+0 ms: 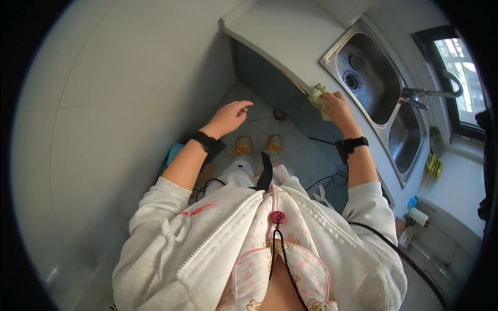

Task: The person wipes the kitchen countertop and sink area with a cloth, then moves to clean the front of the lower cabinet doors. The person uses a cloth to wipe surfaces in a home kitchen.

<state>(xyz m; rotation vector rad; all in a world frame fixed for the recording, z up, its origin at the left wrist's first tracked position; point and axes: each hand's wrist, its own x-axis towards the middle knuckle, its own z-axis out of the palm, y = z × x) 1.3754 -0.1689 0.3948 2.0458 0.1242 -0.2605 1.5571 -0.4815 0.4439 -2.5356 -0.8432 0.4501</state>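
Note:
My right hand [341, 110] grips a crumpled pale green cloth [320, 97] at the front edge of the white countertop [286, 42]. Part of the cloth hangs down over that edge, in front of the blue-grey cabinet front [260, 70]. To the left, my left hand [228, 116] hovers above the floor with nothing in it, its fingers loosely bent and the index finger extended. Black straps with small boxes circle both wrists. Just beyond my right hand, a double-bowl stainless steel sink [373, 74] is set into the counter.
A chrome faucet [432, 93] stands behind the sink, below a window [461, 81]. Yellow-green sponges [433, 165] and a dark scrubber [435, 140] sit near the smaller bowl. A round floor drain [278, 114] lies ahead of my slippers [243, 145]. A pale wall [128, 77] rises at left.

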